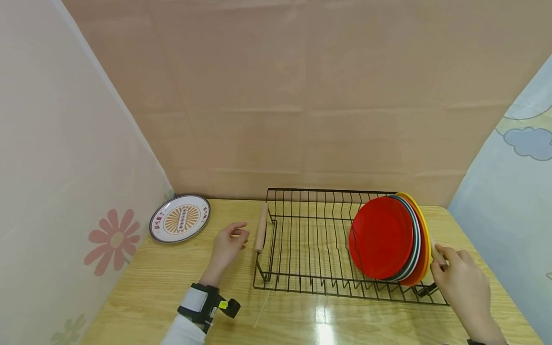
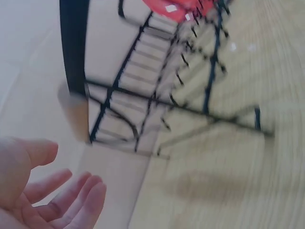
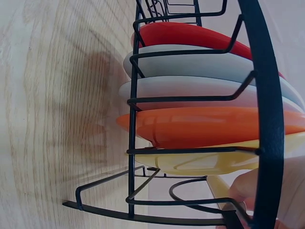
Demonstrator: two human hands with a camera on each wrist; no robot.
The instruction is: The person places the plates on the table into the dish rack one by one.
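right hand [image 1: 461, 282] grips the rack's right handle [image 1: 439, 256], left hand [image 1: 227, 249] open and empty near left handle [image 1: 260, 233]; one-sided lift could tip the stacked plates [image 1: 388, 238].

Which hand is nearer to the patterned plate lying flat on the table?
Left. The left hand lies open just right of the patterned plate, apart from it; the right hand grips the rack's far handle.
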